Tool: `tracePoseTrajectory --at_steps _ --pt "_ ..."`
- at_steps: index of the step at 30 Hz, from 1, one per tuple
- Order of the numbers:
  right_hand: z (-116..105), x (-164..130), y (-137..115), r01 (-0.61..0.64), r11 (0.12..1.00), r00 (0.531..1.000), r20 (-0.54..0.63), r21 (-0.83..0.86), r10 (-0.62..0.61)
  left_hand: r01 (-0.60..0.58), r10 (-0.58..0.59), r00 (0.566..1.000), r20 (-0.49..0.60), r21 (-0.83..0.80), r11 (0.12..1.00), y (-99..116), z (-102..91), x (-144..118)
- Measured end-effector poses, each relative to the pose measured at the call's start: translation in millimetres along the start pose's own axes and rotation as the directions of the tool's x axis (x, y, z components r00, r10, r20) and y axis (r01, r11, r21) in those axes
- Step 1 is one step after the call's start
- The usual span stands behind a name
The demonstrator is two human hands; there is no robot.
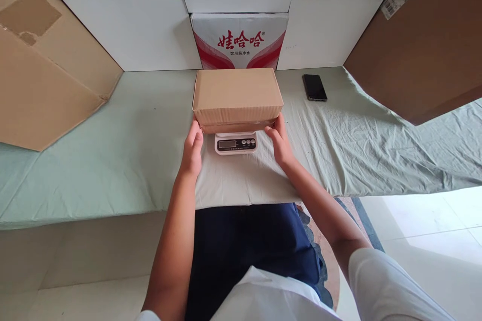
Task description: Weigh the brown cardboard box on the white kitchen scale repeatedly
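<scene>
- Head view: nearest me I see my own dark trousers and white shirt, with both bare forearms reaching forward over the edge of the bench (94, 175), which is draped in pale green cloth.
- My left hand (193, 148) lies at the near left corner of the cardboard box (237, 95), its fingers held together and fairly straight, tips touching the box's lower edge.
- My right hand (279, 141) is at the near right corner of the box, fingers together and slightly curled, the tips against the box's side.
- Between my hands, the kitchen scale (235, 143) sticks out from under the box; the box rests on its platform, closed and level, and hides most of it. I cannot read the display.
- To the right of the box and a little behind it, well apart, a black phone (314, 87) lies flat on the cloth.
- Directly behind the box stands a white carton with red printing (239, 42), set against a wall of white blocks.
- Far left and far right of the box, large brown cardboard sheets (45, 70) lean in over the bench.
</scene>
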State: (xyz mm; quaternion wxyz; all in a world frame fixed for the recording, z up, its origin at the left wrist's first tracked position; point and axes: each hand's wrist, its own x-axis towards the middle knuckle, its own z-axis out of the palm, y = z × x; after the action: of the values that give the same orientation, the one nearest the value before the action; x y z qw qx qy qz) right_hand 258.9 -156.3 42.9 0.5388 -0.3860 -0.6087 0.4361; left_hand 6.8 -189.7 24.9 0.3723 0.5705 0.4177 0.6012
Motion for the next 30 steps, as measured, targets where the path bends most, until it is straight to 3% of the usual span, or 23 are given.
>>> tracePoseTrajectory --at_steps 7,15,22,30 --pt "-10.1 1.8 15.8 0.007 1.0 0.996 -0.088 0.023 -0.005 -0.013 0.011 0.992 -0.125 -0.017 1.0 1.7 -5.5 -3.2" --pt "0.6 4.7 -0.4 0.101 0.994 0.995 -0.023 0.042 -0.1 0.033 -0.034 0.998 -0.06 -0.027 0.999 4.4 -0.4 -1.9" --pt "4.9 4.7 -5.4 0.089 0.994 0.996 -0.028 0.059 -0.087 0.114 -0.115 0.991 -0.073 -0.018 0.993 1.4 3.1 -1.7" --pt "1.5 14.5 3.3 0.0 0.997 0.997 -0.073 0.079 0.006 0.111 -0.112 0.993 -0.045 -0.018 0.994 2.5 5.9 -1.3"
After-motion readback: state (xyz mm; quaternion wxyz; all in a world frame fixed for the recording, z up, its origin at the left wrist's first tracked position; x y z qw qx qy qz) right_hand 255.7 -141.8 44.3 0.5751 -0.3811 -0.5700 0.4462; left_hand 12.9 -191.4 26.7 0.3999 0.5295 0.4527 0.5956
